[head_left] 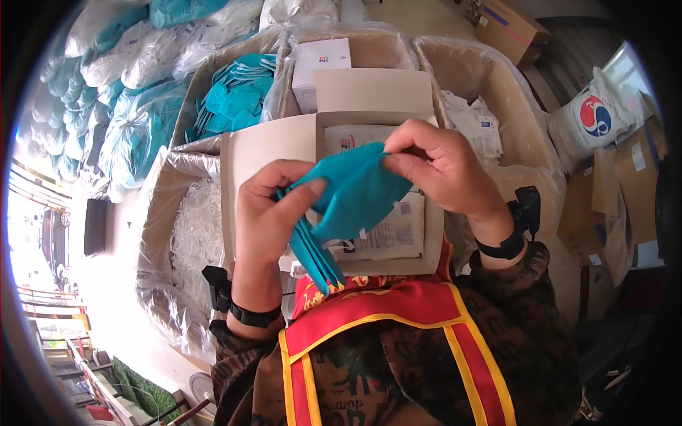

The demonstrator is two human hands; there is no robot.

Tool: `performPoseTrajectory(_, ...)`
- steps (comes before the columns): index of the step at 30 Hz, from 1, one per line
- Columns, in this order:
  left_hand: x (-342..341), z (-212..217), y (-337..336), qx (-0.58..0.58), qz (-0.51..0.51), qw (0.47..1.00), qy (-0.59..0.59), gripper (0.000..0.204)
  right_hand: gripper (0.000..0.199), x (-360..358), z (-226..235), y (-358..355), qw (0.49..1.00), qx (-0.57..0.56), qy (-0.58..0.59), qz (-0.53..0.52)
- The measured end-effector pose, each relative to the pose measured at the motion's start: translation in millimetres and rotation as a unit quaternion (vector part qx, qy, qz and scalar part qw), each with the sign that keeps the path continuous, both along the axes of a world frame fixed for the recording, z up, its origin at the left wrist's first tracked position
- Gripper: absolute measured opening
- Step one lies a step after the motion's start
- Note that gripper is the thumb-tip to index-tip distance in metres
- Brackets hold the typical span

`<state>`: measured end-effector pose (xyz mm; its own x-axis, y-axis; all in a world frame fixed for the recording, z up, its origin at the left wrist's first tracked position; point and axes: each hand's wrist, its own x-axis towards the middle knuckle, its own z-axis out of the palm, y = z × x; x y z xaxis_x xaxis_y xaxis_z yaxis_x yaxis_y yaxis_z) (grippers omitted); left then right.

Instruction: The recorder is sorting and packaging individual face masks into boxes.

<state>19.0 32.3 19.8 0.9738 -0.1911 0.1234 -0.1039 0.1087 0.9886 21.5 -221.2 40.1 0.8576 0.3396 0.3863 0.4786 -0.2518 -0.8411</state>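
Note:
A teal folded face mask [362,195] is stretched between my hands above an open carton [266,160]. My left hand [273,209] is closed on its left end, thumb on top, and also grips several more folded teal masks [316,259] that hang below. My right hand [444,167] pinches the mask's upper right edge between thumb and fingers. Under the mask, flat white printed packets [391,238] lie in the carton, partly hidden by it.
Around the carton stand plastic-lined bins: one with teal masks [238,96], one with white straps [195,227], one with white packets [476,128]. A white box [320,67] sits behind. Stuffed bags [142,128] pile up at left; a white sack [593,113] and cardboard boxes [632,163] are at right.

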Motion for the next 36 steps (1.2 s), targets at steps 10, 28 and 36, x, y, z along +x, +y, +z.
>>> performPoseTrajectory(10, 19.9, -23.3, 4.0, -0.336, 0.105, 0.924, 0.152, 0.045, 0.015, -9.5, 9.5, 37.1, 0.948, -0.107, -0.285, -0.093)
performPoseTrajectory(28, 25.5, -37.0, -7.6, -0.329, 0.152, 0.924, 0.12, 0.029, 0.076, -34.7, -19.9, 71.0, 0.98, -0.136, -0.145, 0.032)
performPoseTrajectory(36, -3.3, -18.9, -9.9, -0.316, -0.014, 0.948, -0.032, 0.064, 0.059, -17.8, -7.8, 45.9, 0.999, -0.003, -0.045, -0.007)
